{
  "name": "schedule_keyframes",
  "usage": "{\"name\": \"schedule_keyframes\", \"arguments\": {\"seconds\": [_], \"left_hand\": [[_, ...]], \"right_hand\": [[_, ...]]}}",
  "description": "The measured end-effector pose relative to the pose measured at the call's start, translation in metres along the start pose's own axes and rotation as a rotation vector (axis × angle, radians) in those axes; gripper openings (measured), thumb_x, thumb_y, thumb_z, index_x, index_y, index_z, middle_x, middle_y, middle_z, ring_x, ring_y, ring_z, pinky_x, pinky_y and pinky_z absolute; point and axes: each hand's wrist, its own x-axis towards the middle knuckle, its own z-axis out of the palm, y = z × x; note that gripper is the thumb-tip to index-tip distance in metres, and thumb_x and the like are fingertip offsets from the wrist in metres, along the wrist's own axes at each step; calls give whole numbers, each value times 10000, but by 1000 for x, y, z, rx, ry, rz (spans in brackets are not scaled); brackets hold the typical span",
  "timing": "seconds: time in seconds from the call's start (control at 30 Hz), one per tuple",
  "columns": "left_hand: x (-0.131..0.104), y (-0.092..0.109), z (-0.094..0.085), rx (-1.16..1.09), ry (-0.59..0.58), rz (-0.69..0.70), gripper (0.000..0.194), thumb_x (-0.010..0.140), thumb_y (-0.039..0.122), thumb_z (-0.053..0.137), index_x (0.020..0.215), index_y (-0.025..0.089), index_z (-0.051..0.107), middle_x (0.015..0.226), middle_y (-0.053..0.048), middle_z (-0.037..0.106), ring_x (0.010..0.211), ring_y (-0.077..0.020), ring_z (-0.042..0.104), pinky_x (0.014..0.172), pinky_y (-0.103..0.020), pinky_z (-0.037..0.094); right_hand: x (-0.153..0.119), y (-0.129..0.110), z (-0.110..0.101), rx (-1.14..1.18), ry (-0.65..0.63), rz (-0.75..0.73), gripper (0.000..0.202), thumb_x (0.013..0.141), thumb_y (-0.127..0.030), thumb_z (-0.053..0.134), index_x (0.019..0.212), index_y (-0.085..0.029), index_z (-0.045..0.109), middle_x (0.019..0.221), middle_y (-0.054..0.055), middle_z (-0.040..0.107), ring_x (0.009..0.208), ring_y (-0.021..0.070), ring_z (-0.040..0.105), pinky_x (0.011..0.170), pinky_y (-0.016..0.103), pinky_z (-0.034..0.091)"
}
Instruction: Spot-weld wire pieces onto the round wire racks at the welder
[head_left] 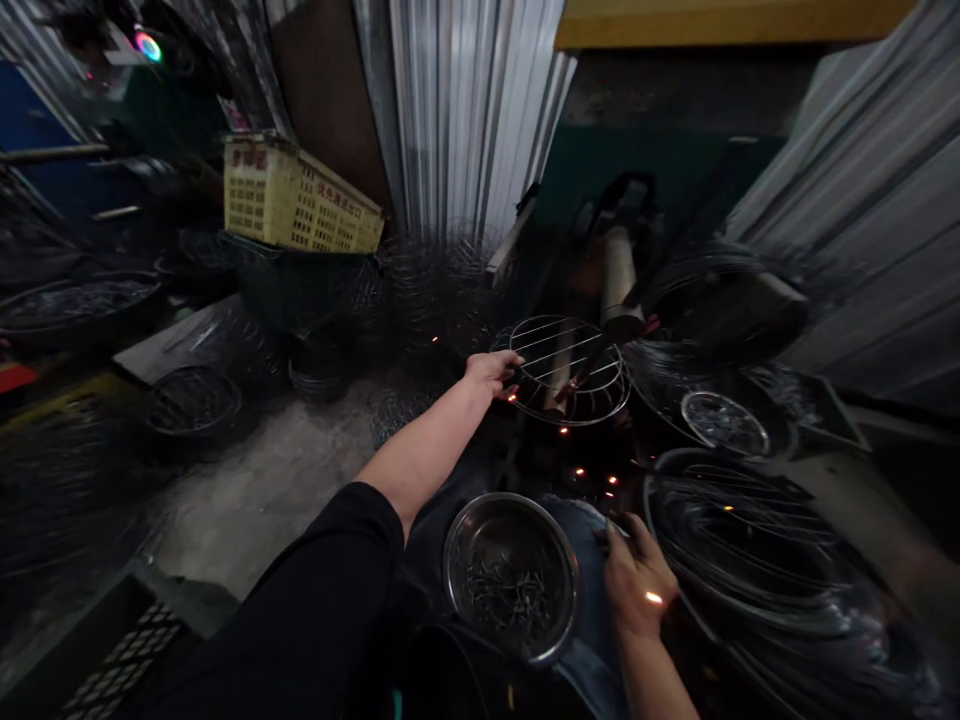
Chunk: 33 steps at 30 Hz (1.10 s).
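My left hand [495,374] is stretched forward, its fingers closed on the left rim of a round wire rack [551,338] with parallel bars. The rack sits at the electrode of a welding machine [621,285], and orange sparks fly below it. My right hand [637,575] is near my right knee, fingers bent; whether something small is between them is too dark to tell. A steel bowl [454,575] rests on my lap between my arms, with short bent metal pieces [510,595] inside.
Stacked wire rings and racks [750,540] lie at the right, near a round mesh piece [725,422]. A yellow crate [300,200] tops a dark bin at the back left. A green crate [112,640] stands at the lower left.
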Motion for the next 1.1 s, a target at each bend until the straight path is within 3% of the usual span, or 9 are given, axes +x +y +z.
{"name": "schedule_keyframes", "arguments": {"seconds": [0.17, 0.3, 0.43, 0.53, 0.63, 0.73, 0.9, 0.97, 1.1], "left_hand": [[-12, -18, -25, -27, -215, 197, 399, 407, 71, 762, 752, 171, 587, 684, 41, 558, 628, -102, 525, 566, -232, 418], [-4, -26, -47, -48, -401, 408, 662, 314, 23, 807, 951, 157, 686, 772, 38, 597, 712, -110, 553, 587, -214, 426], [7, -16, -61, 94, -490, 550, 968, 327, 26, 878, 1258, 161, 650, 894, 14, 636, 805, -123, 577, 726, -236, 472], [8, -1, -66, 287, -519, 682, 956, 442, 65, 874, 1355, 176, 610, 995, -20, 630, 887, -153, 591, 770, -250, 480], [8, 10, -64, 438, -490, 802, 894, 507, 80, 842, 1363, 209, 620, 1116, -49, 615, 988, -192, 598, 812, -264, 492], [17, 11, -57, 435, -539, 759, 911, 498, 84, 848, 1370, 218, 620, 1095, -41, 634, 984, -198, 603, 846, -285, 494], [36, -3, -51, 213, -709, 489, 938, 364, 106, 925, 1266, 138, 668, 981, -39, 677, 892, -185, 611, 846, -298, 487], [37, -5, -52, 230, -675, 513, 900, 387, 104, 910, 1253, 133, 666, 1021, -56, 684, 919, -200, 618, 838, -298, 492], [34, 8, -52, 517, -526, 750, 830, 511, 62, 804, 1318, 151, 633, 1188, -88, 673, 1076, -246, 612, 905, -305, 489]], "right_hand": [[8, 12, -11, 2, 77, 98, 562, 606, -608, 727, 968, -179, 758, 767, 47, 756, 774, 284, 715, 706, 361, 561], [11, 12, -19, 3, 79, 169, 531, 561, -611, 737, 921, -222, 758, 798, 47, 771, 835, 326, 730, 695, 386, 580], [15, 2, -20, -42, 54, 270, 585, 517, -620, 719, 941, -218, 750, 795, 56, 774, 900, 362, 728, 807, 439, 576], [18, 1, -16, -63, 9, 309, 608, 520, -630, 708, 967, -221, 745, 795, 51, 773, 862, 356, 734, 824, 453, 580], [20, 6, -11, -97, 3, 314, 534, 561, -633, 699, 927, -248, 751, 782, 44, 770, 837, 350, 738, 742, 441, 607], [22, 9, -9, -122, 12, 329, 500, 589, -624, 722, 927, -258, 758, 797, 44, 775, 871, 361, 741, 679, 433, 617], [25, 0, -13, -149, -14, 401, 542, 478, -583, 775, 897, -240, 770, 781, 53, 776, 918, 371, 732, 717, 413, 603], [26, -6, -15, -148, 8, 413, 585, 457, -599, 752, 908, -227, 772, 754, 59, 769, 896, 382, 725, 767, 450, 588], [46, -25, -21, -218, 130, 281, 503, 454, -603, 723, 833, -276, 767, 859, 87, 773, 988, 428, 692, 853, 529, 543]]}}
